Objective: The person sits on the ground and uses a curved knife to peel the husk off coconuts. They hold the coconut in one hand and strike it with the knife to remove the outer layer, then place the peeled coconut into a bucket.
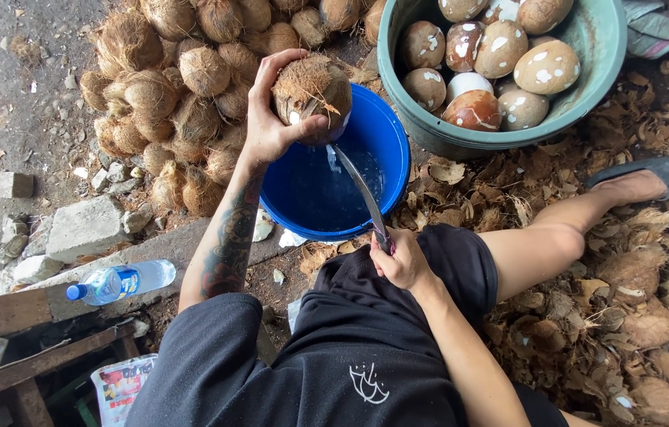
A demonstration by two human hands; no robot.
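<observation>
A husked brown coconut (312,88) is gripped from the side by the left hand (271,119), fingers curled over its top and thumb pressed beneath, and is held above the blue bucket (386,130). A long curved knife (360,190) is clasped by its handle in the closed right hand (401,261), which is rested near the lap; the blade is angled up so that its tip meets the underside of the coconut (a thin stream of liquid can be seen falling into the bucket). Water is held in the bucket. Peeled coconuts (500,47), mottled brown and white, are piled in a green basin (595,39) just beside the bucket. A heap of fibrous unpeeled coconuts (184,95) is stacked to the left, and a plastic water bottle (125,281) is laid on a wooden plank near the left forearm. Dry husk scraps (635,316) are strewn over the ground.
</observation>
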